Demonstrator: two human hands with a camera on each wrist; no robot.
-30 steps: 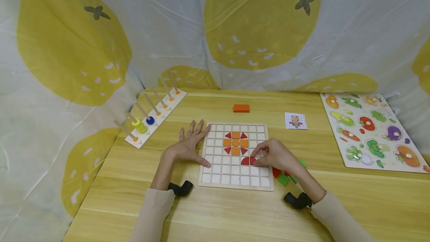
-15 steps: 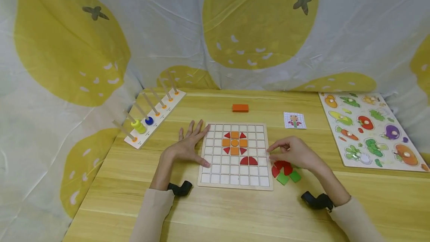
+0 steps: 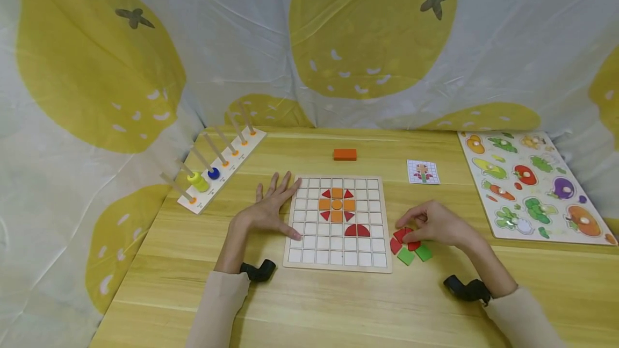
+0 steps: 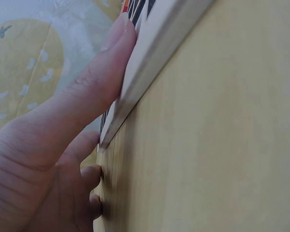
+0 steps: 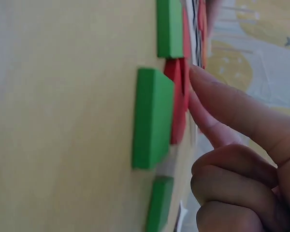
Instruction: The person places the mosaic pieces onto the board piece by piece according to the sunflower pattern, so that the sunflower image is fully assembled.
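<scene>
- Head view: a wooden grid board (image 3: 338, 269) lies flat on the bench (image 3: 338, 310), bearing an orange disc (image 3: 337, 204) ringed by orange squares (image 3: 337, 193), with red triangles (image 3: 348, 193) at the diagonals.
- Below these and to their right, two red quarter-circles (image 3: 357, 230) sit side by side in adjoining cells, forming a half-disc.
- The left hand (image 3: 266, 214) has its grip spread wide, thumb on the board's left margin.
- The right hand (image 3: 435, 223) is over the loose red pieces (image 3: 396, 245), just right of the board; two green squares (image 3: 414, 254) lie beside them.
- Farther back are an orange block (image 3: 345, 154), a pattern card (image 3: 423, 172), a vegetable puzzle (image 3: 526, 234) at right and a peg rack (image 3: 217, 184) at left.
- Left wrist view: the thumb rests along the board's edge.
- Right wrist view: thumb and index finger are at the red pieces, other fingers curled, three green blocks nearer the camera; at this blurred angle I cannot tell whether the grip pinches one.
</scene>
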